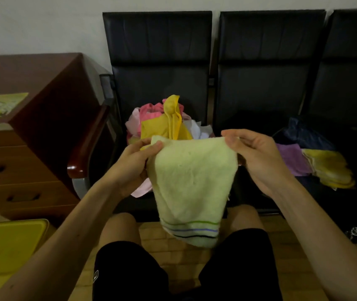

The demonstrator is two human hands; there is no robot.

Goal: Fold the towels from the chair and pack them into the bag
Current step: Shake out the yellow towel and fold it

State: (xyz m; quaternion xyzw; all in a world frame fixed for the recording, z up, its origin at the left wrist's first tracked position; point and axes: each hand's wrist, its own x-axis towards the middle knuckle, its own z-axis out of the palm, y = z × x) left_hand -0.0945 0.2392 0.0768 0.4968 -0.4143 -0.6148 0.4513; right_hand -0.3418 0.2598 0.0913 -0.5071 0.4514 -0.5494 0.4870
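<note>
left hand (134,164) | right hand (258,161) | both pinch towel (192,187) top | bag (303,135), seemingly, right

At 12 o'clock the pale green towel (192,181) hides the near part of the towel pile (162,120). The end chair (351,61) at 2 o'clock and the yellow tray (8,246) at 8 o'clock are cut by the frame edges. The dark blue bag (303,133) at 3 o'clock has an indistinct outline in shadow. The small shiny object (354,233) at 4 o'clock is too small to identify.
</note>
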